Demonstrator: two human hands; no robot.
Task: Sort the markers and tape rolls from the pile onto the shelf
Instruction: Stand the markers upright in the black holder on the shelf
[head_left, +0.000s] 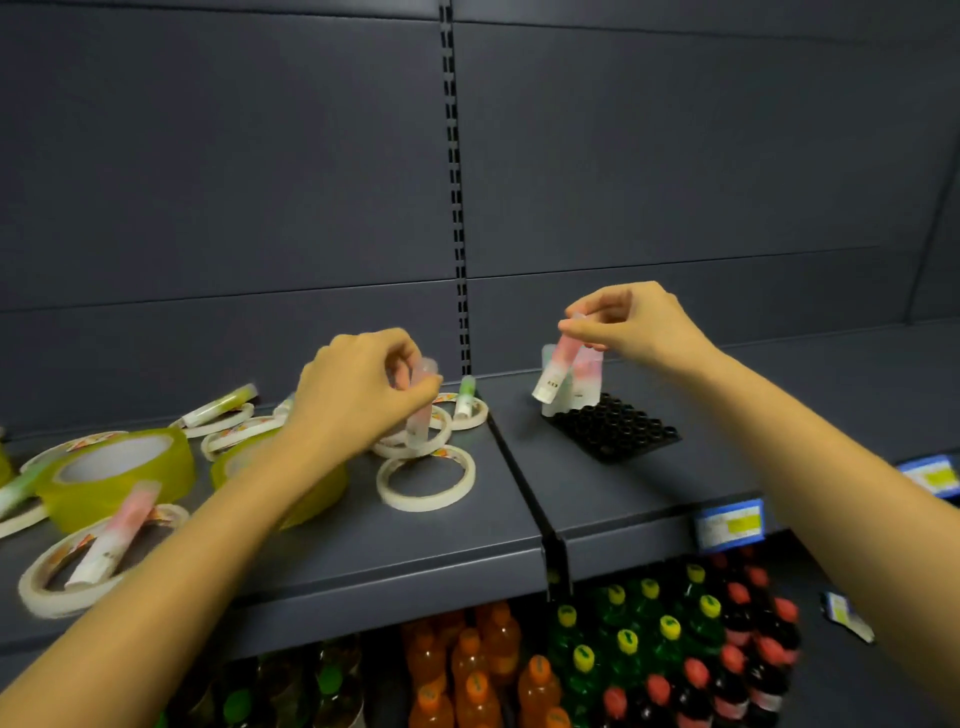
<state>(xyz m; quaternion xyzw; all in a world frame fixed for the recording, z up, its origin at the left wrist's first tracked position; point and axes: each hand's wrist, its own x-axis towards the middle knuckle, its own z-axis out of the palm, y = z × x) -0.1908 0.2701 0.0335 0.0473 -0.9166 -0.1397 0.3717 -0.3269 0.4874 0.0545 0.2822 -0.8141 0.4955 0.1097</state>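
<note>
A person's right hand (634, 325) pinches a pink marker (557, 370), tilted just above the black slotted tray (623, 431) on the shelf (649, 493) and likely needing righting to drop into a hole, while the left hand (358, 395) grips what seems, through blur, another marker (422, 415) over the tape rolls (426, 478).

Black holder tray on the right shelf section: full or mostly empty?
Mostly empty. The black holder tray shows rows of open holes; only a few pink markers stand at its far-left corner.
</note>
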